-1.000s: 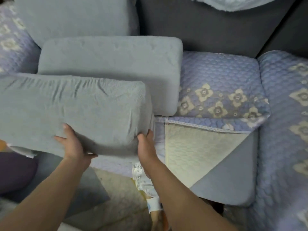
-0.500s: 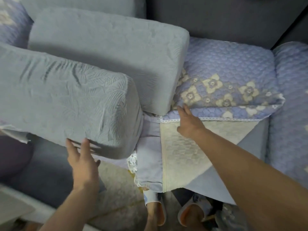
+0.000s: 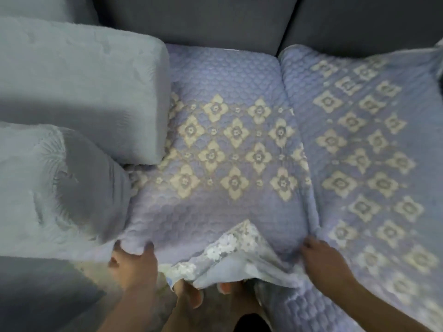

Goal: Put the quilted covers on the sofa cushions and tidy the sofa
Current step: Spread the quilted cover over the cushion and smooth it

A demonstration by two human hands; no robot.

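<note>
A lilac quilted cover (image 3: 230, 144) with cream flower motifs lies spread over the middle seat cushion. My left hand (image 3: 133, 262) grips its front left edge, thumb over the fold. My right hand (image 3: 321, 257) holds the cover's front right corner, at the seam beside the second quilted cover (image 3: 369, 149) on the right seat. A lace-trimmed flap (image 3: 237, 243) is turned up at the front edge between my hands. Two loose grey cushions lie at the left: one (image 3: 79, 89) further back and one (image 3: 55, 188) nearer.
The dark grey sofa backrest (image 3: 191, 20) runs along the top. The nearer grey cushion overlaps the cover's left edge. My feet (image 3: 211, 293) stand on the floor just in front of the seat. A dark grey block (image 3: 40, 295) sits at the lower left.
The folded-back cover has been pulled forward flat over the middle seat. My left hand left the near grey cushion and took the cover's front edge; my right hand moved to its right corner.
</note>
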